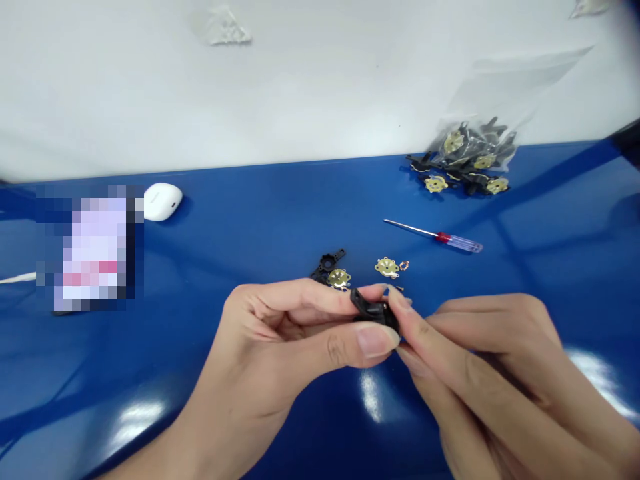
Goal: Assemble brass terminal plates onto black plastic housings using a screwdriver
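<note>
A small black plastic part [373, 310] is pinched between the thumb and fingers of my left hand [295, 340], near the middle of the view. My right hand [470, 360] has its thumb and index finger closed at the right end of that part; whether a tiny piece sits between these fingertips is hidden. Just beyond my hands lie a black ring-shaped part [329, 262], a gold disc [339, 278], another gold disc [387, 267] and a small copper-coloured piece [404, 265].
A screwdriver [457, 243] with a clear and red handle lies beyond my right hand. Black and gold parts [470, 177] are piled by a plastic bag [480, 143] at the back right. To the left are a white case [163, 201] and a blurred phone [95, 250] on the blue table [240, 220].
</note>
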{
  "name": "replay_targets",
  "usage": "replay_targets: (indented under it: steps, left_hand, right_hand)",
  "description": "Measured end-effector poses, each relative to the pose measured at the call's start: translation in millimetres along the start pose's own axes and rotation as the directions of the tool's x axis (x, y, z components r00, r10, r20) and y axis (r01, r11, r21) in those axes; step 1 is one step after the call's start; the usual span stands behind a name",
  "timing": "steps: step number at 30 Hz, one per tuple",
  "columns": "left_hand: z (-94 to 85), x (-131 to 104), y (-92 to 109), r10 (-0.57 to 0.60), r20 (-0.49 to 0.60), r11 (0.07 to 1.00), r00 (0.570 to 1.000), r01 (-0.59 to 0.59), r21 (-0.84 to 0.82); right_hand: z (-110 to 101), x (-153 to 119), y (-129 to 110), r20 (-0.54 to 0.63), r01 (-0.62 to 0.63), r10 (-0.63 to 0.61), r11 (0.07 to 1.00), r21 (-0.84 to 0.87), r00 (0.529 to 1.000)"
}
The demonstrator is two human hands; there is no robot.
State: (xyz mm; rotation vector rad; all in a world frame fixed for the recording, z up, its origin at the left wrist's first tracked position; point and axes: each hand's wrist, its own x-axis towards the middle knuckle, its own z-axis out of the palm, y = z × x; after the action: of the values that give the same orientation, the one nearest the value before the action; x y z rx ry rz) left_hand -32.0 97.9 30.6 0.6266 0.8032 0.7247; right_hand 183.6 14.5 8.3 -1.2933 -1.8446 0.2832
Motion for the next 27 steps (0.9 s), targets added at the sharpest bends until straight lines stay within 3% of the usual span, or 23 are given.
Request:
replay_targets:
  steps: [3, 6, 8, 10, 19, 24, 27]
  left_hand:
    - [-2.7, -2, -1, 0.022, 0.041, 0.999, 0.999, -0.023, 0.029]
    - [-4.3, -2, -2, 0.03, 0.065, 0.998, 0.997, -0.033, 0.047]
    - [-3.6, -2, -3, 0.008, 0.057, 1.0, 0.998, -0.01, 0.029]
    - [-2.1, 0, -4, -0.01, 0.044, 1.0, 0.999, 0.01, -0.009]
    - [-0.9, 3, -5, -0.038, -0.009, 0.999, 0.999, 0.037, -0.024]
    - [-1.7, 1, -6, -0.027, -0.018, 1.0, 0.999, 0.027, -0.015]
    - [-2.0, 0, -6, -0.01, -0.002, 1.0, 1.0, 0.01, 0.009]
  right_hand:
    - [-2, 6, 1, 0.001, 0.003, -0.003, 0.997, -0.083, 1.0]
    - [1, 11, 0, 0.028, 0.047, -0.046, 0.997, -0.056, 0.999]
    - [7, 13, -3, -0.116, -0.048, 0.043, 0.998, -0.04, 0.992]
    - [13, 14, -7, -0.173, -0.098, 0.097, 0.995, 0.002, 0.98]
    - [-1, 29, -1, 0.008, -0.185, 0.186, 0.974, 0.133, 0.983]
    - [0, 28, 2, -0.03, -0.304, 0.315, 0.934, 0.187, 0.949]
    - [1, 22, 5, -0.041, -0.293, 0.307, 0.936, 0.196, 0.951]
